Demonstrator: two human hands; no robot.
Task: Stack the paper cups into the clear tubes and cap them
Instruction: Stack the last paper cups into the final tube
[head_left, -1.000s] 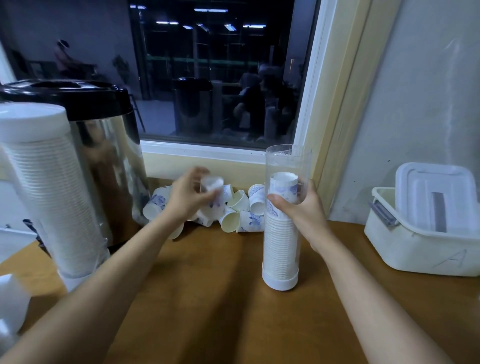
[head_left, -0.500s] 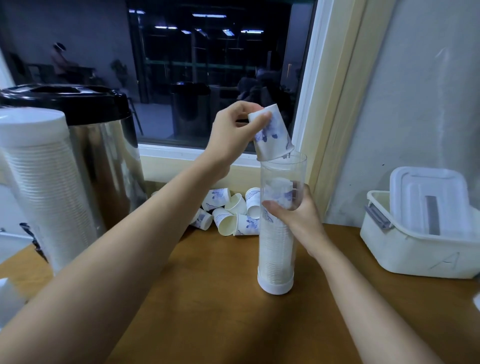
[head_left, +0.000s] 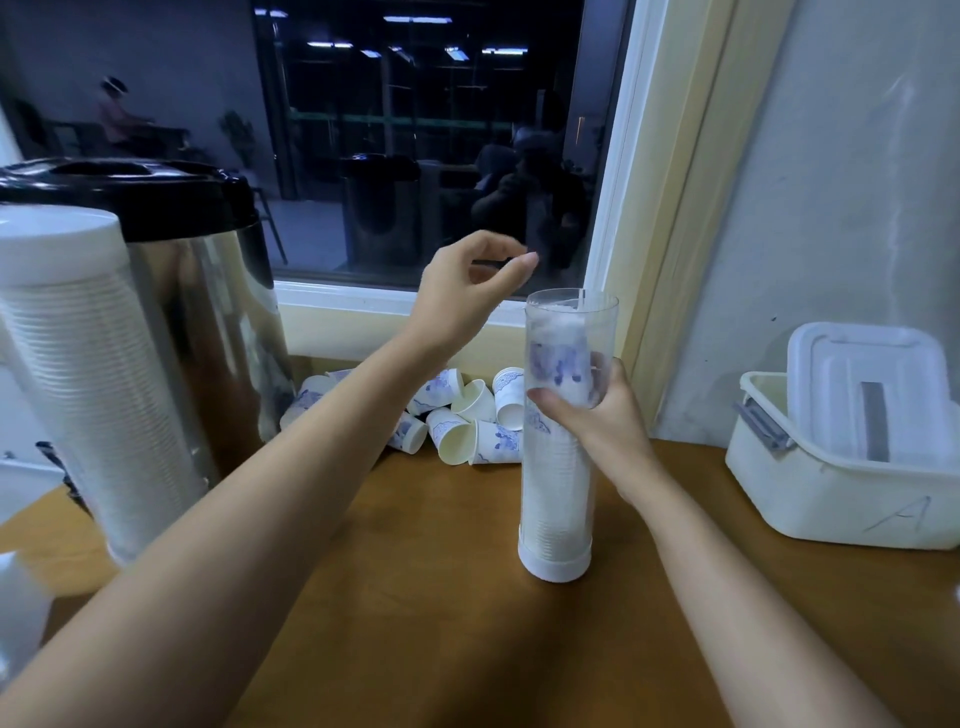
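Smooth brown wooden tabletop (head_left: 441, 597) bearing an upright clear plastic cylindrical tube (head_left: 557, 460), white-capped at its base and nearly filled with nested ribbed white paper cups (head_left: 555, 506). Right hand (head_left: 605, 418) wraps the tube's upper half. Left hand (head_left: 467, 291) is raised beside the rim, empty, fingers loosely curled. Behind the tube, blue-printed loose paper cups (head_left: 467, 421) lie on their sides.

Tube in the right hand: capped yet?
Uncapped. The clear tube shows a bare open rim, cups stacked just below it; right hand grips its side.
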